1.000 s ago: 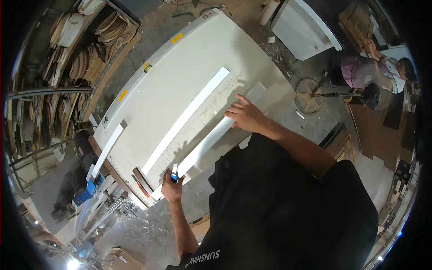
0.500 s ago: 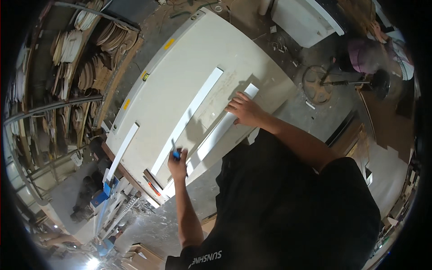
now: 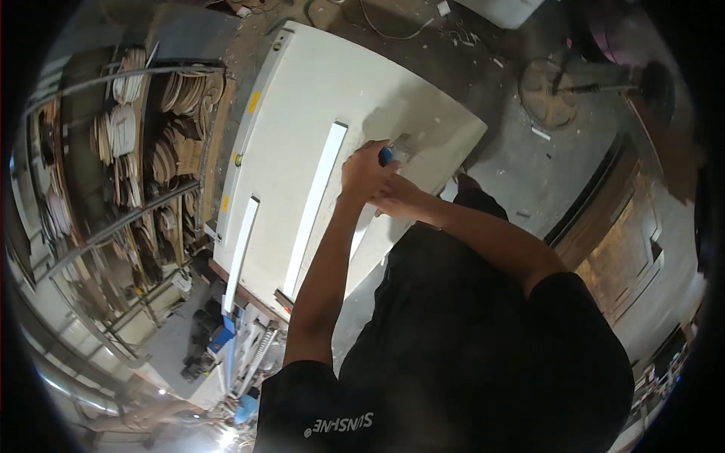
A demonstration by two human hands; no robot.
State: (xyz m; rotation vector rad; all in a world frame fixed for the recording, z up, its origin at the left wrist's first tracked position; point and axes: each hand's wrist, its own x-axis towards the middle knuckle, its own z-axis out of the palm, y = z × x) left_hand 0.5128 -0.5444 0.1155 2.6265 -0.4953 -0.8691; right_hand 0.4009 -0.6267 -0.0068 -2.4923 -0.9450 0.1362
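Observation:
My left hand is closed around a small blue-handled tool. Its working end is a grey blur, too smeared to make out. Right beside it, my right hand grips a white strip near the close edge of a pale worktable. The left hand partly covers the right hand's fingers, and both hands hide the strip's far part. A second white strip lies on the tabletop left of my left forearm. Farther left, a third white strip reaches past the table's end.
A long level lines the table's left edge. Shelves with curved pieces stand at the left. A blue clamp-like part is at the lower left. On the floor at the right is a round base.
My left hand has moved up and right with the blue-handled tool, from the strip's near end to beside my right hand. The view has shifted, and the right hand appears lower along the strip.

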